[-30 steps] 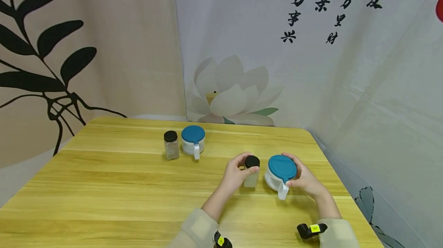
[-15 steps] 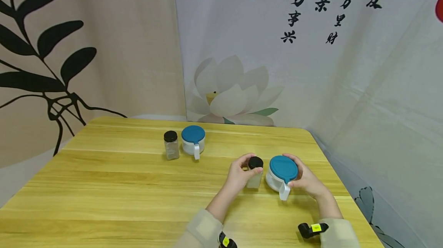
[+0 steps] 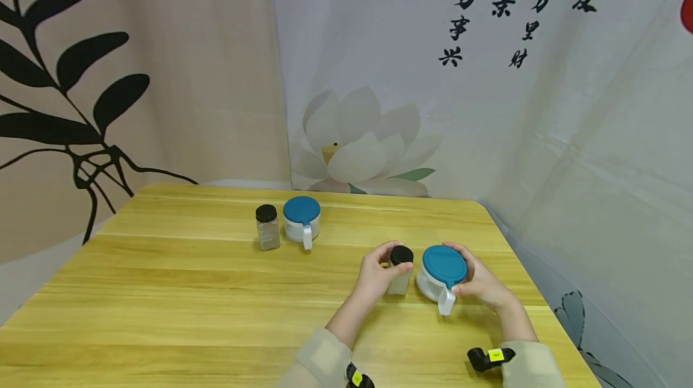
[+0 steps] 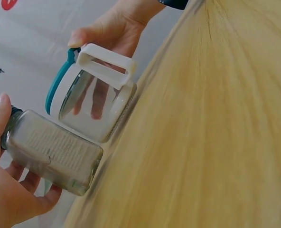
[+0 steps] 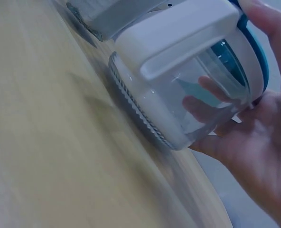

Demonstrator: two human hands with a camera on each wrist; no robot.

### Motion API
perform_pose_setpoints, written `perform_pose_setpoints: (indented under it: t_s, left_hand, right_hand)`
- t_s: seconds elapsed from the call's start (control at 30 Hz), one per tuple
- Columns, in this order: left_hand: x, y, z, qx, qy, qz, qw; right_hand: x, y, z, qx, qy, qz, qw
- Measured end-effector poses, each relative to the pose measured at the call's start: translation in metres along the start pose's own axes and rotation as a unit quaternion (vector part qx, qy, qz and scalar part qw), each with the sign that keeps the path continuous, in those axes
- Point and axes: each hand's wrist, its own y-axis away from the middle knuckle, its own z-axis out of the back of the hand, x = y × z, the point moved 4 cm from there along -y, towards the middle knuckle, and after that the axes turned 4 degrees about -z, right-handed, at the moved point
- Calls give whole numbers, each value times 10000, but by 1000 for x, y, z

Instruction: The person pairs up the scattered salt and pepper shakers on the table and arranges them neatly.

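Observation:
My left hand [image 3: 373,274] grips a square glass spice jar [image 3: 400,283] with a black lid, thumb near the lid. Pale contents and printed text show through its side in the left wrist view [image 4: 55,147]. To its right, my right hand [image 3: 480,283] holds a round clear seasoning pot [image 3: 444,266] with a blue lid and a white handle facing me. Its fingers wrap the far side, visible through the glass in the right wrist view [image 5: 178,114]. Jar and pot stand upright, close together with a narrow gap. Whether their bases fully touch the table is unclear.
Farther back and left on the wooden table [image 3: 189,292] stand another black-lidded spice jar [image 3: 268,235] and another blue-lidded pot [image 3: 301,219], side by side. Behind the table's back edge hangs a printed cloth [image 3: 368,75]. The table's right edge slopes past my right hand.
My left hand has shifted the spice jar a little rightward, following the pot. My right hand and the seasoning pot have moved slightly right and toward me. The back pair has stayed put.

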Motion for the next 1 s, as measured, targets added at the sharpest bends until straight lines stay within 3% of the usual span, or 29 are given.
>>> perform_pose_setpoints:
  t_s: [0.33,0.57,0.67,0.73,1.0]
  left_hand:
    - [2,-3,-5,-71,53,507,9987]
    - [-32,8,-3,-48,59,410,9991]
    - [-34,8,-4,-60,53,446,9990]
    - [-32,7,-4,-80,48,403,9991]
    - [4,-3,-8,-142,-57,489,9987]
  right_hand:
    - [-1,1,0,111,-96,-19,9999]
    - [-1,1,0,113,-183,-87,9997]
    - [-2,1,0,130,-187,-105,9997]
    - [-3,0,1,138,-188,-114,9997]
    - [-4,0,0,131,-142,-95,9998]
